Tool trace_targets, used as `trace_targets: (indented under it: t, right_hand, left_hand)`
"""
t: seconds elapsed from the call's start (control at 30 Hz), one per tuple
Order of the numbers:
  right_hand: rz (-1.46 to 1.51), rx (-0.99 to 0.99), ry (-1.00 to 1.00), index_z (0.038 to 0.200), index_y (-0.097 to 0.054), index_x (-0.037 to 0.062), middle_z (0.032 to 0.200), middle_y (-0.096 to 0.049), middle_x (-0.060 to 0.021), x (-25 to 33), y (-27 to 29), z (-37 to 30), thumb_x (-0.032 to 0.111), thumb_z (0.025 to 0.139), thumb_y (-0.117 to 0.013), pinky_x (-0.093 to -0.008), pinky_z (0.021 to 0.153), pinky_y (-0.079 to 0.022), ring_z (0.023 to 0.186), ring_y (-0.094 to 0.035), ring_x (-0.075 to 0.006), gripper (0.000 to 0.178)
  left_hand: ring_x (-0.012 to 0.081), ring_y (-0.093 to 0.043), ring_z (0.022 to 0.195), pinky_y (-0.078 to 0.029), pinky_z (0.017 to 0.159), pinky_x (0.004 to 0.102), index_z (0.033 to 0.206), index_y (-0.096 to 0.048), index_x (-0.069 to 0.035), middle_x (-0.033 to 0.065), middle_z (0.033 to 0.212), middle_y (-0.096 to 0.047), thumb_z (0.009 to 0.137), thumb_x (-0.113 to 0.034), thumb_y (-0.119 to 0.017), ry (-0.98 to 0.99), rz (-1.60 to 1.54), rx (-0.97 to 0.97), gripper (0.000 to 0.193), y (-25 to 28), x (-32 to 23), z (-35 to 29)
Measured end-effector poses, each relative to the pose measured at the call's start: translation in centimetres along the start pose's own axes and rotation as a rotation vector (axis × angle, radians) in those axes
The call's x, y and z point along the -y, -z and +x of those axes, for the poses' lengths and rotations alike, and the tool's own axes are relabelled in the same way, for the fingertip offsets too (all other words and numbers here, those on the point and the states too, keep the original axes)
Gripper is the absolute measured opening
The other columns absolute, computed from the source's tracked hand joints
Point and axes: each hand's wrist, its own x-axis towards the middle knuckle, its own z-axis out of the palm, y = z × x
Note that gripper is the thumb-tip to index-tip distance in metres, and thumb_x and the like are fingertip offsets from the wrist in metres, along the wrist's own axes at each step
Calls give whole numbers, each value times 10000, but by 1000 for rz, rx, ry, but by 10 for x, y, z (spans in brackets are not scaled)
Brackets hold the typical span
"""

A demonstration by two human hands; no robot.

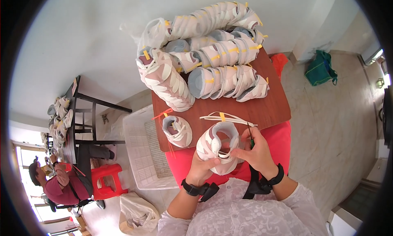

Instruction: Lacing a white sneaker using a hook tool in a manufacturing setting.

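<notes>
A white and pale pink shoe upper (206, 144) with a grey lining and a yellow tab is held over the table's near edge. My left hand (199, 169) is closed round its lower left side. On the right, my right hand (258, 152) has its thumb at the upper's lacing edge. A thin dark tool with a bit of green (251, 142) sits in its curled fingers; its exact kind is unclear. White laces (225, 119) lie just beyond the upper. To the left stands another shoe upper (178, 133), with orange-red cord beside it.
Rows of nested shoe uppers (223, 82) cover the far part of the brown table (274, 107). A white plastic crate (139, 150) stands left of it. Farther left a person (65, 187) sits near a red stool (106, 180). A green bag (319, 68) rests on the floor, far right.
</notes>
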Motion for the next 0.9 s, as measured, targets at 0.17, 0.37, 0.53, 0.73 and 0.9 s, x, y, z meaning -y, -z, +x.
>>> trace_targets:
  t: [0.17, 0.37, 0.53, 0.73, 0.9]
  right_hand:
    - [712, 279, -470, 1118, -497, 3, 1011, -568, -44, -2, 2, 1, 165, 750, -784, -216, 636, -446, 779, -540, -72, 494]
    - [400, 90, -231, 1098, -500, -28, 1015, -590, -65, 1, 4, 5, 167, 744, -790, -267, 802, -483, 902, -572, -113, 497]
    - [280, 90, -196, 1081, -503, -19, 1000, -591, -63, -5, 4, 4, 177, 742, -788, -264, 795, -479, 892, -568, -105, 484]
    - [445, 48, -221, 1072, -498, -9, 1002, -580, -57, -22, -1, 0, 215, 748, -793, -255, 792, -470, 900, -552, -95, 492]
    - [428, 44, -159, 1079, -486, -3, 1001, -568, -45, -21, -1, 0, 242, 766, -781, -249, 783, -459, 897, -533, -87, 495]
  left_hand:
    - [213, -598, 1028, -487, 905, 359, 1281, -438, -15, 120, 1157, -596, 724, -63, -765, 13, -27, 144, 648, 8, 4, -1]
    - [186, -579, 1047, -464, 915, 329, 1273, -440, -19, 93, 1159, -584, 751, -120, -766, 20, 101, 13, 624, 2, 4, 8]
    - [191, -561, 1069, -450, 929, 332, 1313, -410, -39, 107, 1230, -533, 801, -160, -732, -144, 63, -69, 616, -6, 10, 9]
    - [196, -502, 1125, -419, 951, 323, 1335, -383, -56, 128, 1268, -486, 875, -177, -653, -348, 587, -58, 547, -20, 3, 10]
    - [272, -433, 1211, -367, 1008, 386, 1324, -402, -39, 121, 1253, -504, 811, -13, -616, -679, 1317, -277, 556, -30, -6, 11]
